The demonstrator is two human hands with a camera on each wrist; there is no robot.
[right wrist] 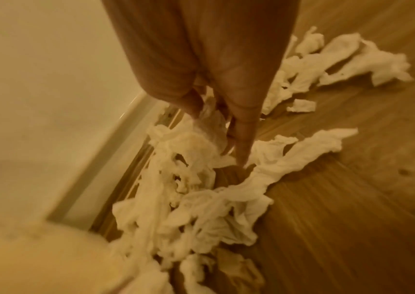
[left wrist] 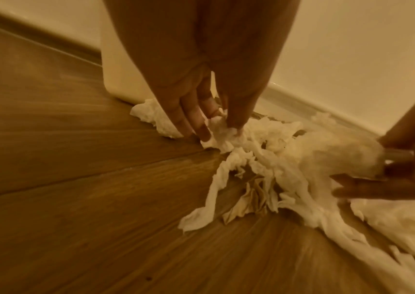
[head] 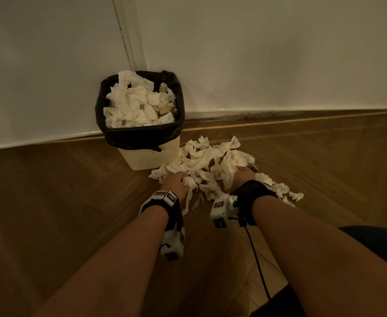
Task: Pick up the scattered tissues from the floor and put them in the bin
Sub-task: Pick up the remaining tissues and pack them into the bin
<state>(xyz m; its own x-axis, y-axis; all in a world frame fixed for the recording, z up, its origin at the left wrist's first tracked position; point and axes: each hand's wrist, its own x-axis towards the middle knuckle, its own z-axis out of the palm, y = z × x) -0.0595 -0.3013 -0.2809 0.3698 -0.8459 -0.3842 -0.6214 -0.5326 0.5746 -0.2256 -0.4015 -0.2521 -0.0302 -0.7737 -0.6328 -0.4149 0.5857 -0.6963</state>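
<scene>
A cream bin (head: 146,156) with a black liner stands in the wall corner, heaped with white tissues (head: 137,106). On the wooden floor just right of it lies a loose pile of tissues (head: 211,161). My left hand (head: 183,179) is at the pile's left edge; in the left wrist view its fingers (left wrist: 191,123) and thumb pinch a wad of tissue (left wrist: 222,132). My right hand (head: 243,171) is dug into the pile's right side, and a clump of tissue (right wrist: 209,127) sits between its thumb and fingers (right wrist: 244,143). The left wrist view also shows the right hand (left wrist: 390,165) gripping tissue.
White walls and a skirting board (head: 279,110) run behind the bin and pile. Stray tissue scraps (head: 286,191) trail to the right of my right wrist. A black cable (head: 256,259) hangs from the right wrist camera. A dark blue shape (head: 382,243) fills the lower right.
</scene>
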